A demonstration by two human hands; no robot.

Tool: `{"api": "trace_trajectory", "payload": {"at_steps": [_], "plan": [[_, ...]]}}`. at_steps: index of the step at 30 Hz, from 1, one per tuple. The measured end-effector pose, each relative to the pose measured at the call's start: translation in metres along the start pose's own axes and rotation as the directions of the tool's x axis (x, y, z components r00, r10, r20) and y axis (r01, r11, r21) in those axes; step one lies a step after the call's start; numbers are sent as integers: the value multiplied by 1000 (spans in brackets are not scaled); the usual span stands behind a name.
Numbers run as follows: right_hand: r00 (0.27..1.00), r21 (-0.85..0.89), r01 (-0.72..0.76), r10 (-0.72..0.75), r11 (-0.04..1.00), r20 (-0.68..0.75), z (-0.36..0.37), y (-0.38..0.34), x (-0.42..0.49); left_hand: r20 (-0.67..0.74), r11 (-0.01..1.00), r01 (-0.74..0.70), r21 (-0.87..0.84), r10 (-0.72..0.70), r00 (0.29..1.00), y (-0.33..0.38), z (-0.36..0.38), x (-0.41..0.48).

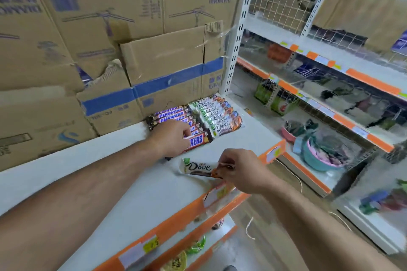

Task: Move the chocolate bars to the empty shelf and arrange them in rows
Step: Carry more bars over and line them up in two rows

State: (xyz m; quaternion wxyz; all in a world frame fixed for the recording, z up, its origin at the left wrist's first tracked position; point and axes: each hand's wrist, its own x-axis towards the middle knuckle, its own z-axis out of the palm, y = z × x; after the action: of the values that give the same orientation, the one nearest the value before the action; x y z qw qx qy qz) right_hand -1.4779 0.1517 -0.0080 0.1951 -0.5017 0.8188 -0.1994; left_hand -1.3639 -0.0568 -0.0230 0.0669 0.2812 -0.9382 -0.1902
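1. Closest to us, both bare forearms reach over the orange front edge [176, 222] of the white shelf [110, 182]. To the left of the arms we see a broad bare stretch of shelf.
2. Our right hand [240, 169] hangs just inside that front edge with the wrist bent down. Its thumb and fingers pinch the right end of a Dove bar [198, 168]. The bar lies crosswise, low over the shelf or on it; we cannot tell which.
3. Just beyond it, our left hand [174, 138] sits palm down. Its fingers curl onto the left part of the nearest Snickers bar [197, 141], which lies at the front of its row.
4. Behind that, the Snickers row [174, 116] runs back toward the rear edge. The Dove row [218, 116] lies right beside it, and the two rows touch. White shelf shows between the Dove row and the right-hand edge.
5. At the back, cardboard boxes [132, 50] stand against the rear edge like a wall. A slotted upright post [236, 39] closes the far right corner.
6. Farther right, across a gap, neighbouring shelves [330, 61] hold blurred goods.
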Motion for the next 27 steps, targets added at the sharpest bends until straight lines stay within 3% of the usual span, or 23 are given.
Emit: {"api": "trace_trajectory", "payload": {"at_steps": [8,12,20,27], "plan": [[954,1,255,-251,967,164,-40,51,44,-109,961,74,266,-46,993,19,23,-23],[920,26,316,-314,948,234,-43,68,53,-198,953,148,266,-96,975,30,37,-36],[901,41,360,-358,932,245,-46,84,74,-227,911,215,351,-139,964,33,43,-34],[902,31,349,-344,937,259,-44,96,89,-301,902,297,313,-202,932,43,53,-36]]}}
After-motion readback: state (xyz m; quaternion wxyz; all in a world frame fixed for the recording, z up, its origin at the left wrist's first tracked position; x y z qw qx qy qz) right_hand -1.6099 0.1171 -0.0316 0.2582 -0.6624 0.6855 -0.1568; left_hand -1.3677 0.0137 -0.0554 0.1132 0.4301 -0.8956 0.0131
